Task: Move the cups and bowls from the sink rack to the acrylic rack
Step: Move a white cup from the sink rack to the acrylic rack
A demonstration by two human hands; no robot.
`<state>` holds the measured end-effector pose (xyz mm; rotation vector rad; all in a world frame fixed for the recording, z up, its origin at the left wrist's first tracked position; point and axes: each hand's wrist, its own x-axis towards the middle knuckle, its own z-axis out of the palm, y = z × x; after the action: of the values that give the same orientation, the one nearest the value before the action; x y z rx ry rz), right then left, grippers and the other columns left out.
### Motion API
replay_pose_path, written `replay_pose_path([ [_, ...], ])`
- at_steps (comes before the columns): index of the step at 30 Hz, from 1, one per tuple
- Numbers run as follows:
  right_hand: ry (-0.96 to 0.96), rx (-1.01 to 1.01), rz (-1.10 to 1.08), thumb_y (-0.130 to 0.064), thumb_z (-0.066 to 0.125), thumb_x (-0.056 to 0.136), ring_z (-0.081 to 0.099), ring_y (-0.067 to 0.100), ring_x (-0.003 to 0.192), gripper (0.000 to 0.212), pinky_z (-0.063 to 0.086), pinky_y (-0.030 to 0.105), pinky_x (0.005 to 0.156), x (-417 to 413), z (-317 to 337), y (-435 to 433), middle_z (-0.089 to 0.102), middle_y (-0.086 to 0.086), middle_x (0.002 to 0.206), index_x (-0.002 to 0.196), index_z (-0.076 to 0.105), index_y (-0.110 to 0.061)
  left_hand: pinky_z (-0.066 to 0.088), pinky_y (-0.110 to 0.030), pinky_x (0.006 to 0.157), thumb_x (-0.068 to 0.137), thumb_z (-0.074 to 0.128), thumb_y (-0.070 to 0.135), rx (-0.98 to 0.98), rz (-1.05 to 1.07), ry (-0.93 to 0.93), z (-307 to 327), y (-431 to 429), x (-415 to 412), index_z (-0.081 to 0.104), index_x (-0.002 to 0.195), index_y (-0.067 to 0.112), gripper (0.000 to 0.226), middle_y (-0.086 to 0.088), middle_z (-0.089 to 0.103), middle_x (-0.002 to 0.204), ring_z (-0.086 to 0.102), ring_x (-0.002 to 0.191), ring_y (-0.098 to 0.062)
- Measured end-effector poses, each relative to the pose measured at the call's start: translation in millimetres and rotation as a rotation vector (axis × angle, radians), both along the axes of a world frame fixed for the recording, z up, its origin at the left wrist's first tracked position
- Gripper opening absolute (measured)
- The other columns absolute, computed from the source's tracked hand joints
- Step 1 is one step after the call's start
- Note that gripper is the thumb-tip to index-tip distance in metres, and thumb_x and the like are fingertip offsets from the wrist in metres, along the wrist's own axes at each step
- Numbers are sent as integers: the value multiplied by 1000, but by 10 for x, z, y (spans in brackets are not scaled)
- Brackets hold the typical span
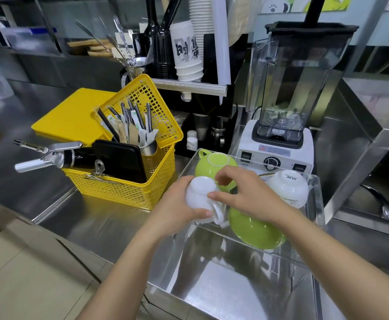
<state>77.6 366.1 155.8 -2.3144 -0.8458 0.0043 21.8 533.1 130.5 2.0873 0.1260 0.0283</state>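
1. Nearest the camera, two bare forearms reach over the steel counter [110,229] to the acrylic rack [313,227], a clear tray.
2. The left hand [177,209] is wrapped around an upturned white cup [200,195], thumb by its handle; the right hand [249,192] pinches the cup's base rim with loosely curled fingers, not closed around it.
3. The step appears to be placing: the cup hovers at the rack's left edge.
4. Next move likely calls for lowering it into the free spot without knocking the green bowl [255,229] just beside.
5. Further back in the rack sit a green cup [214,162] and a white bowl [288,188], both upturned.
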Motion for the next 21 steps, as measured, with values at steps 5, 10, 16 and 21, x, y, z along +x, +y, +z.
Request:
replay_pose_path([
  [5, -108, -209, 11, -47, 65, 74, 52, 14, 85, 30, 36, 40, 89, -86, -54, -46, 62, -6, 81, 75, 61, -17, 48, -41, 91, 55, 84, 36, 96, 32, -48, -32, -53, 6, 48, 119, 26, 74, 3, 54, 120, 53, 107, -18],
  [10, -117, -284, 6, -46, 63, 76, 53, 16, 89, 34, 29, 37, 90, -109, -64, -65, 66, -4, 87, 79, 64, -13, 47, -41, 91, 54, 85, 36, 150, 21, -27, -26, -78, 16, 44, 122, 23, 81, 2, 49, 120, 50, 108, -19],
  [16, -74, -259, 23, -42, 62, 80, 52, 20, 87, 34, 25, 37, 94, -104, -53, -87, 65, 1, 86, 78, 62, -8, 42, -42, 103, 51, 83, 25, 98, -120, 74, 37, 59, 62, 35, 133, 27, 95, 0, 46, 134, 47, 120, -20],
  [21, -46, -273, 26, -38, 60, 83, 52, 22, 90, 30, 25, 36, 92, -77, -20, -69, 64, 3, 92, 84, 62, -8, 48, -41, 96, 57, 84, 14, 42, -140, 44, 26, 85, 89, 44, 124, 27, 80, 1, 53, 124, 53, 113, -20],
])
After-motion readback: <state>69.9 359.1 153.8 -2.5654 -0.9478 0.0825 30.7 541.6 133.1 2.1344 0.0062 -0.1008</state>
